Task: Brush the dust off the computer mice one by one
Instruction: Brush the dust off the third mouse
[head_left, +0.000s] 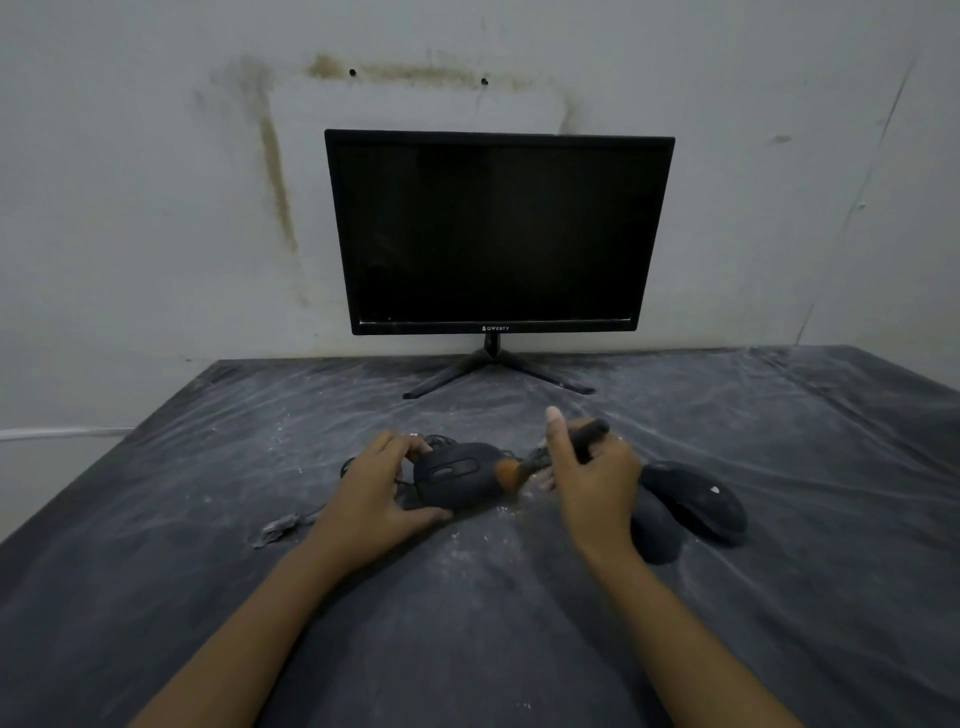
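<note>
A black wired mouse (457, 475) lies at the middle of the dusty dark table. My left hand (376, 493) grips it by its left side and front edge. My right hand (592, 475) holds a black-handled brush (524, 464); its orange bristles touch the mouse's right side. Two more black mice lie to the right: one (696, 501) with a small white mark, another (655, 530) partly hidden behind my right wrist.
A black monitor (498, 234) on a splayed stand (493, 371) stands at the back against the stained wall. The mouse's cable and plug (280, 527) trail to the left. A plastic sheet (779, 415) speckled with white dust covers the table.
</note>
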